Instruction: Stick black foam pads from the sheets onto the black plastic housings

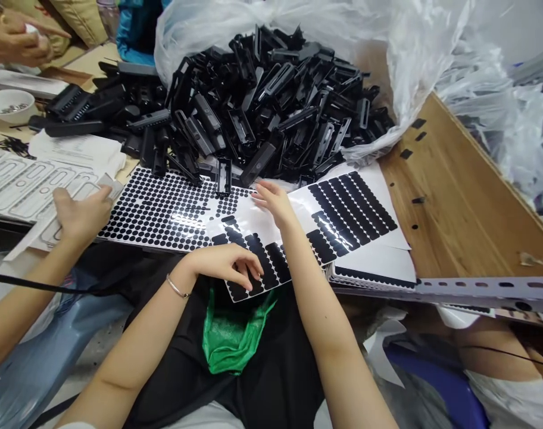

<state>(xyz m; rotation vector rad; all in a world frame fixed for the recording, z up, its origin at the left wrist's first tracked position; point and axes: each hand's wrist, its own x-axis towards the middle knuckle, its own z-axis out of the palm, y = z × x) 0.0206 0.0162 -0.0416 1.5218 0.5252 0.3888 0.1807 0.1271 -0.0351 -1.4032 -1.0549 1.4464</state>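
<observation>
Worth flattening the black-strip sheet (324,243), lying near and right of the dot sheet (159,208), under left hand (229,262), loosely curled, apparently empty. Best to keep right hand (275,204), with fingers half open, clear of far parts heap (253,107); cannot tell contact.

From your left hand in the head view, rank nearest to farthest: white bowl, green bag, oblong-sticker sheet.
1. Oblong-sticker sheet: at the left hand.
2. Green bag: below, at the lap.
3. White bowl: far upper left.
</observation>
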